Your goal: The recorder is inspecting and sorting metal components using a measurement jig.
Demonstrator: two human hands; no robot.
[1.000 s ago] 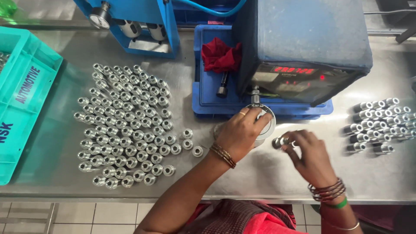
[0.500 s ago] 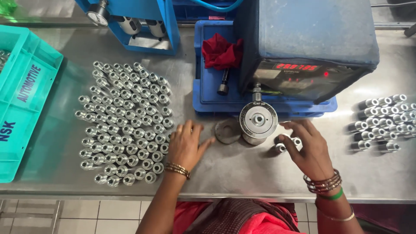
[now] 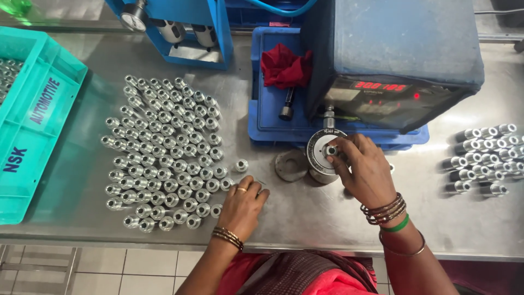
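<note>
Head view: the right hand (image 3: pixel 367 170) is seating a small metal sleeve (image 3: pixel 331 150) on the round gauge block (image 3: pixel 323 154), fingertips pinched on it. Step in hand looks like the gauging. Next move calls for a fresh piece: the left hand (image 3: pixel 244 203), open and flat on the desk (image 3: pixel 305 218), touches the near edge of the sleeve cluster (image 3: pixel 166 155) left of the gauge. Roughly a hundred there; about a dozen checked sleeves (image 3: pixel 487 158) to its right; one flat disc (image 3: pixel 291 165) just beside it.

Small part at the round gauge block (image 3: pixel 323 155) hidden under right hand (image 3: pixel 364 173) fingers, teal crate (image 3: pixel 34 128) cut off at left edge, both forearms cropped below.
</note>
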